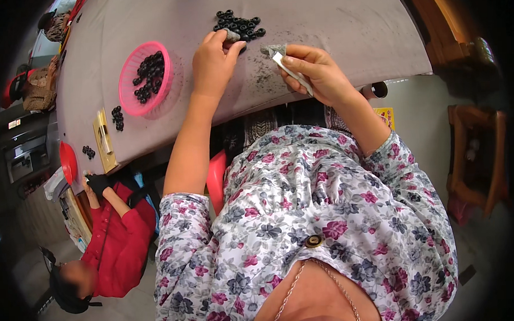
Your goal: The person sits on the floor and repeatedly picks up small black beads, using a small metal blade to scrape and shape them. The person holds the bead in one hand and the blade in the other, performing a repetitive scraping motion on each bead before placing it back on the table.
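My left hand (215,63) reaches to the edge of a loose pile of small round black pieces (246,24), some showing a hole or light spot. A grey covering wraps one of its fingertips, and the thumb stands apart from the index finger. Whether a piece lies under the fingertips is hidden. My right hand (316,70) is closed around a slim flat tool with a white handle (291,72); its blade or tip cannot be made out. Another grey wrap sits at that hand's index fingertip. Fine dark crumbs (260,78) are scattered on the cloth between the hands.
A pink basket (123,80) of black pieces stands left on the covered table (331,16). Small clusters of black pieces (117,118) lie near the left edge, beside a yellowish flat box (104,143). A person in red (121,239) sits at left. A red stool (215,176) is below.
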### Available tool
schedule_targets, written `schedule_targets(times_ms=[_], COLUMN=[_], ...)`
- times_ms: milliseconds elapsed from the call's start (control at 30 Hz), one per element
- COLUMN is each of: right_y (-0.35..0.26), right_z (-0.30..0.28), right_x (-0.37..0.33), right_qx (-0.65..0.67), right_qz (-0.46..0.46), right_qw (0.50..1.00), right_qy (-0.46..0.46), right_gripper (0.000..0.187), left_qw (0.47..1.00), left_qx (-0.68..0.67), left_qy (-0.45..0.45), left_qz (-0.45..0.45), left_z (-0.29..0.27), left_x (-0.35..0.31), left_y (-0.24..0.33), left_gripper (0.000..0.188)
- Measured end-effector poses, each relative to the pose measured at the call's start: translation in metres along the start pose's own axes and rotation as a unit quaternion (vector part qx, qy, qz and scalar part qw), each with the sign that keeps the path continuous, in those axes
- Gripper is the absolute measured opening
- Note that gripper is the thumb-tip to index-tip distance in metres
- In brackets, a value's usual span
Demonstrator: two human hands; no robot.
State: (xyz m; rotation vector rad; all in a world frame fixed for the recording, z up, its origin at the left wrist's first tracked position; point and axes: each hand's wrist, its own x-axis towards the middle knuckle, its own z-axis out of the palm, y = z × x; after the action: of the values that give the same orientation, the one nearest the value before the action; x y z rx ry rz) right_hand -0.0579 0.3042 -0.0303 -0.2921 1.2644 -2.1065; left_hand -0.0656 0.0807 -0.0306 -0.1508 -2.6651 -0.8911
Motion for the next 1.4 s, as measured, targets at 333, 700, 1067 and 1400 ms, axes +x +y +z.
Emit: schedule_targets(times_ms=[333, 700, 1067, 1400], right_y=[0.008, 0.012, 0.008, 0.003], right_z=[-0.006, 0.002, -0.004, -0.004], right_x=[0.003, -0.003, -0.002, -0.004], right_qx=[-0.007, -0.127, -0.128, -0.121], right_qz=[-0.01, -0.07, -0.016, -0.001], right_qw=[1.0, 0.988, 0.988, 0.987], right_qy=[-0.005, -0.059, -0.084, -0.108], right_gripper=[0.021, 0.046, 0.027, 0.036], left_qw=[0.998, 0.618, 0.585, 0.574], left_qx=[0.013, -0.683, -0.712, -0.726], left_qy=[-0.061, -0.107, -0.177, -0.176], left_qz=[0.024, -0.373, -0.346, -0.336], left_z=[-0.003, -0.009, -0.005, -0.003], left_x=[-0.018, -0.056, -0.065, -0.068], left_y=[0.001, 0.031, 0.026, 0.029], left_gripper=[0.023, 0.014, 0.02, 0.018])
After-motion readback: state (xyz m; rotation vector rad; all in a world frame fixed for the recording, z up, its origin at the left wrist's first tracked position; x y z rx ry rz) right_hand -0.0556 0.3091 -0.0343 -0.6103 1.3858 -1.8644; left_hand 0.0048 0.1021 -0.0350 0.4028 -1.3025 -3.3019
